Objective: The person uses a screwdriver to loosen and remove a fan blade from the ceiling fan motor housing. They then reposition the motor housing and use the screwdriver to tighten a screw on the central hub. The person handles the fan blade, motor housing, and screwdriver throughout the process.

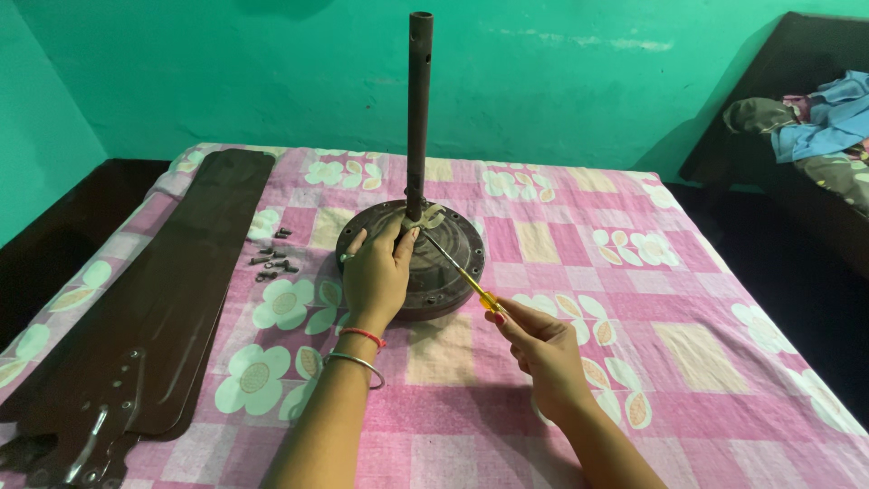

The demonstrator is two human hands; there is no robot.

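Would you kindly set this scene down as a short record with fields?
Surface: bed with a pink checked floral sheet
Left hand: rests on the round fan motor, by the base of its upright rod
Right hand: holds a yellow-handled screwdriver, tip near the rod's base
Nearby: dark fan blades at left; loose screws beside the motor
Background: green wall

I count one round fan motor (444, 272) with one upright rod (418, 109) rising from it. I have one screwdriver (462, 273) in my right hand (543, 349), and my left hand (376, 272) rests on the motor. Two or three dark fan blades (172, 290) lie stacked; the exact number is hard to tell. About seven small screws (272, 258) are scattered on one chequered cloth (706, 362).
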